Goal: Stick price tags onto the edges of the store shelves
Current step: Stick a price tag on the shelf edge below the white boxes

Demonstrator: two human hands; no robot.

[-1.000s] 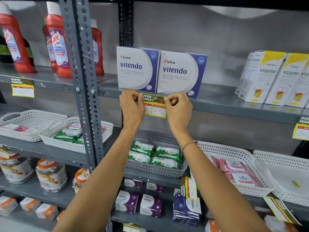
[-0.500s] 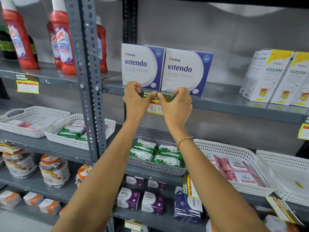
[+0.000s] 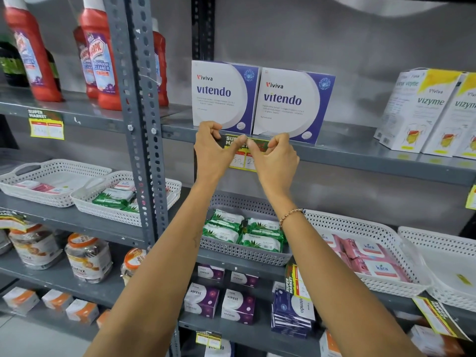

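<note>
The price tag hangs on the front edge of the grey shelf, just below the two Vitendo boxes. A second ago your hands held it by its two top corners, apart from each other; now both thumbs have moved to the middle of its top strip and almost touch there. I judge that the tag is already stuck and you are only rubbing the top down, so this tag is nearly finished.

Your left hand has its fingers curled closed, with the thumb pressing flat on the tag. Your right hand does the same from the other side. Neither hand grips the tag; they press it.

Counting outward: two Vitendo boxes stand above the tag, and at least two Vizyme boxes to the right. One tag is already on the left shelf edge, under about four red cleaner bottles. Below your arms a grey basket holds four green packs.
</note>
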